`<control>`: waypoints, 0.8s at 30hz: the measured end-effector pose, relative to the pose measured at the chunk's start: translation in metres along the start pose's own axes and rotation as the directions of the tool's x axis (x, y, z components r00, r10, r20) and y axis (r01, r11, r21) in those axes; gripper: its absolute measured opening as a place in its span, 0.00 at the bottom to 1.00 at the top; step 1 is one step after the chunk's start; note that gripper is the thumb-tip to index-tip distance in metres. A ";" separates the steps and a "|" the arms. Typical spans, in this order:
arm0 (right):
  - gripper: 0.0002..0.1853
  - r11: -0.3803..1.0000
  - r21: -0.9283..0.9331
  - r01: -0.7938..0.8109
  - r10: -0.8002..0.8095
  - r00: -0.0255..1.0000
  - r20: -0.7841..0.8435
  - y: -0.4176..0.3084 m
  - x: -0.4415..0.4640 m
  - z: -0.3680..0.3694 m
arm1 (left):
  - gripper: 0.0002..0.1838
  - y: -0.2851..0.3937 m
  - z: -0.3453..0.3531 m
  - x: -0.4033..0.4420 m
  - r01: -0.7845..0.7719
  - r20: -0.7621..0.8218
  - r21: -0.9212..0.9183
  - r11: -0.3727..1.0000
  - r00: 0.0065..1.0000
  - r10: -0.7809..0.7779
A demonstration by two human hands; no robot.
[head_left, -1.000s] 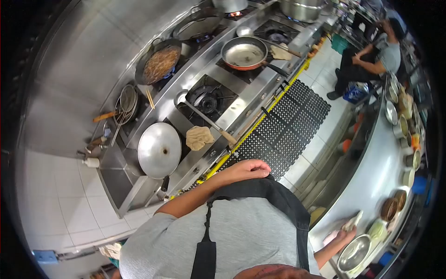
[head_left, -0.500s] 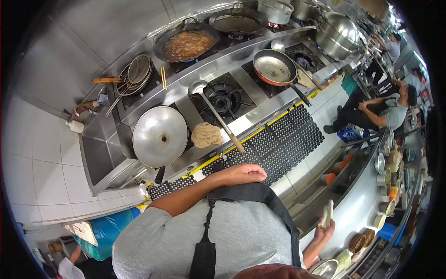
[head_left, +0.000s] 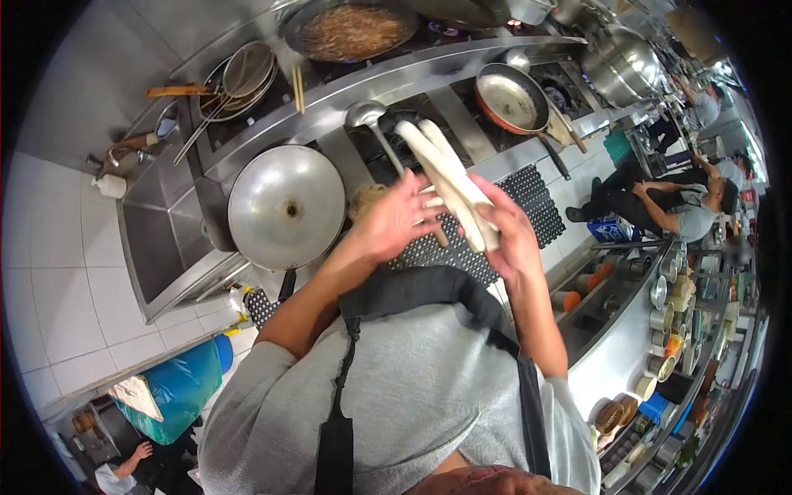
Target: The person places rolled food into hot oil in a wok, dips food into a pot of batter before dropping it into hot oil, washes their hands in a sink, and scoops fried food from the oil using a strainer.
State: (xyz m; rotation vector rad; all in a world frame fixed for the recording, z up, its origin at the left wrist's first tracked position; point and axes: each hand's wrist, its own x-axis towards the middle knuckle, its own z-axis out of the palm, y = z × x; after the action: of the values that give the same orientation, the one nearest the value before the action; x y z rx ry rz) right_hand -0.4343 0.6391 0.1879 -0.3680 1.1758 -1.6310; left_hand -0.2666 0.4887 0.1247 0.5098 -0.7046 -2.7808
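Note:
My right hand (head_left: 512, 235) grips the lower end of a long, folded white cloth (head_left: 450, 177) in front of my chest. The cloth tilts up and left, with two rounded ends at its top. My left hand (head_left: 392, 221) is beside it with fingers spread; its fingertips are by the cloth's left edge, and I cannot tell if they touch. Behind the hands, a long-handled ladle (head_left: 365, 114) rests across a burner. A beige rag (head_left: 365, 200) is partly hidden by my left hand. To the left sits a large steel wok (head_left: 285, 186).
A red-sided frying pan (head_left: 510, 101) stands on the stove at right. Food bubbles in a dark wok (head_left: 351, 33) at the back. Strainers (head_left: 247, 70) and a sink (head_left: 169, 223) are at left. A seated person (head_left: 697, 206) is at right, near a counter (head_left: 615, 359) with several containers.
My right hand has brought the white cloth from the right-hand counter to in front of my chest. My left hand has risen and its curled fingers have spread. The view has shifted slightly.

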 end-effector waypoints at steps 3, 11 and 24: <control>0.32 0.990 0.073 -0.123 0.100 0.961 0.257 0.008 0.037 0.050 | 0.44 0.035 -0.012 -0.010 -0.210 0.171 -0.343 0.916 0.944 0.281; 0.25 0.943 0.043 -0.330 0.298 0.896 0.330 0.049 0.086 0.121 | 0.32 0.085 -0.061 -0.037 -0.464 -0.204 -0.444 0.767 0.886 0.417; 0.17 0.691 -0.644 0.328 -0.163 0.939 0.304 0.041 0.129 0.141 | 0.29 0.118 -0.076 -0.019 -0.503 -0.260 -0.515 0.694 0.863 0.433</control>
State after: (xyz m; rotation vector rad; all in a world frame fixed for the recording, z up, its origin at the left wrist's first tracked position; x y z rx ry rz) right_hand -0.3625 0.4572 0.1816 -1.2119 1.5826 -1.2573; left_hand -0.2046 0.3612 0.1261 0.3034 0.0580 -2.2716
